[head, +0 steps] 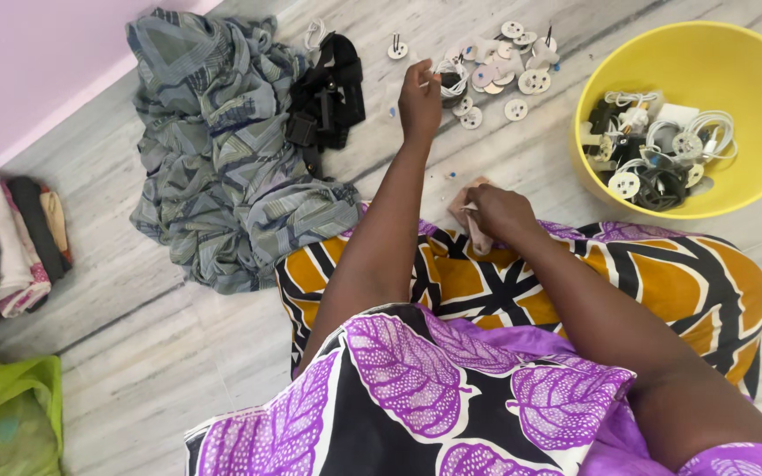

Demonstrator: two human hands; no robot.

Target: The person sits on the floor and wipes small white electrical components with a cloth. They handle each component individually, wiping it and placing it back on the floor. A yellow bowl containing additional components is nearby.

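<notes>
Left hand (419, 97) stretched far forward over grey marble floor (178, 353), fingers pinched narrow on a small pale bit, too small to identify, just beside the disc pile (496, 66). Right hand (500, 211) close to the lap, curled shut around a pinkish cloth piece (469, 216) at the edge of the patterned skirt (504, 291). Cloth piece mostly hidden by fingers; visible part long and narrow, long axis running roughly away from the body, far end near the floor, near end dangling onto the skirt. Disc pile: small white round plugs, some with prongs sticking up, mixed with white cable, scattered on the floor past the left hand. Yellow bowl (751, 97) to the right, well apart from both hands, holding white cables, black parts and more discs. Black strap (328, 97) left of the left hand, lying on the edge of a crumpled grey-blue cloth (222, 150). Folded clothes (11, 238) stacked at far left against a pink wall (37, 53). Green bag (6, 414) at bottom left corner. Purple leaf-print fabric (416, 388) across the lap in the foreground.
</notes>
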